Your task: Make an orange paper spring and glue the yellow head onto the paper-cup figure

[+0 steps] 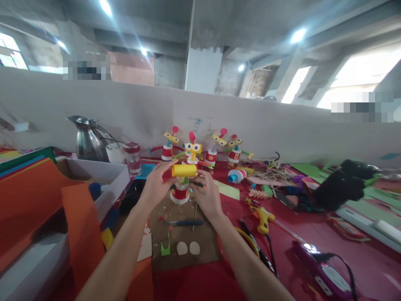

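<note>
A yellow paper tube [184, 170] lies level above a small paper-cup figure [180, 195], whose red and white cup stands upright on a brown board. My left hand [157, 186] grips the tube's left end, index finger above and thumb below. At the tube's right end are the bent fingers of my right hand [206, 193], closed around it. The tube and my fingers partly hide the figure's top, so I cannot tell if the two touch. Closer to me on the board lie a blue-handled craft knife [184, 223], two white paper discs [188, 248] and a green paper scrap [166, 246].
Several similar cup figures [167, 152] line the wall. A toppled cup [238, 176] lies right of them. A yellow glue gun [263, 217], its cable and a purple device [322, 267] are at the right. Left are a white box [115, 184], orange sheets [37, 196] and a steel jug [89, 140].
</note>
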The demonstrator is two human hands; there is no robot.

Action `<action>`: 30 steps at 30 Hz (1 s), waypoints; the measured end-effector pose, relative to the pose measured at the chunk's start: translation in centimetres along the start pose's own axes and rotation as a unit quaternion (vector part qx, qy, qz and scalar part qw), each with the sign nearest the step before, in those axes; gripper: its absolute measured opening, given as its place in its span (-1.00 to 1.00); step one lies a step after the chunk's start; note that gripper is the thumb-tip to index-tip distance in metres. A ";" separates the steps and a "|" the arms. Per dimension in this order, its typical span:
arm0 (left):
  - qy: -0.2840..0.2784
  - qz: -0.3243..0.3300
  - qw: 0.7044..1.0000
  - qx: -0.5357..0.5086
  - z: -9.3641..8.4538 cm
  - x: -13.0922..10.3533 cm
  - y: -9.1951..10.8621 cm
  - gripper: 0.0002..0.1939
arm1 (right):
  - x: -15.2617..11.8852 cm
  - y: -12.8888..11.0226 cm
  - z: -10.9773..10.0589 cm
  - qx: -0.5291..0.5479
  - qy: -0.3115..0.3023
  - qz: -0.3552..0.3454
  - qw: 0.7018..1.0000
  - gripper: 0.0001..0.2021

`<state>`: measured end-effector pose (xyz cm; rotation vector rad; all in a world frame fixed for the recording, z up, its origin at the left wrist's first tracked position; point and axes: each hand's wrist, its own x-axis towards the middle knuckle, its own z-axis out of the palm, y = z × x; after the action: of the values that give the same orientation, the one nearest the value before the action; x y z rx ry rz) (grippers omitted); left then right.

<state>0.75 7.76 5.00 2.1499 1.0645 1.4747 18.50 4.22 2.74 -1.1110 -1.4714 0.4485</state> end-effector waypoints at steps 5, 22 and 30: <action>-0.007 -0.008 1.000 0.017 -0.5 0.1 0.0 -0.38 | -0.2 -0.1 -0.2 -0.008 0.010 0.001 1.000 -0.63; 0.075 -0.129 0.989 0.010 -4.4 0.4 1.7 -0.51 | -0.8 -0.4 -3.1 -0.082 0.053 -0.017 0.995 -0.76; -0.196 -0.194 0.957 0.088 -4.2 -3.3 5.2 -0.81 | -2.2 -0.2 -5.7 -0.068 0.112 0.048 0.990 -0.95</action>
<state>-1.56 1.30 7.82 2.0674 1.3993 0.7637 23.40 0.51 3.11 -1.3016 -1.2704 0.2820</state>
